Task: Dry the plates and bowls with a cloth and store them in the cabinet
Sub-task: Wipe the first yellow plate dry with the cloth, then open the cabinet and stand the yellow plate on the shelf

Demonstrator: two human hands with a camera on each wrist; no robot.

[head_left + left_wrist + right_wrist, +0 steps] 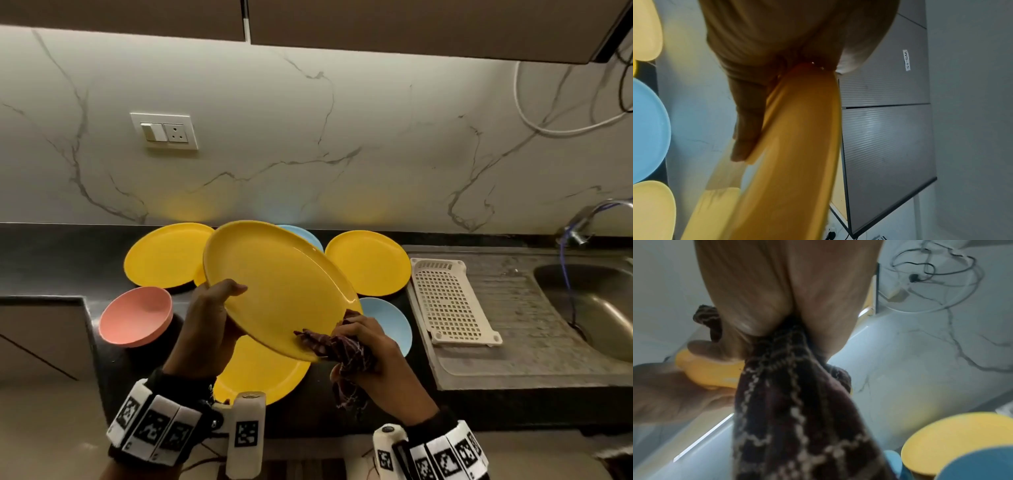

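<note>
My left hand (212,315) grips the left rim of a yellow plate (277,284), held tilted above the counter, thumb on its face. In the left wrist view the same plate (797,146) runs edge-on from my palm. My right hand (363,346) clutches a dark checked cloth (339,346) and presses it against the plate's lower right rim. The cloth (789,402) fills the right wrist view, bunched in my fist. On the black counter lie more yellow plates (164,255) (370,262) (263,370), a pink bowl (137,317), a blue bowl (390,322) and a blue plate (305,234), partly hidden.
A white plastic drain basket (448,301) lies upside down on the steel draining board (513,329), with the sink (596,308) and tap (582,226) at the right. Closed wall cabinets (376,20) hang overhead. A switch and socket plate (164,132) sits on the marble backsplash.
</note>
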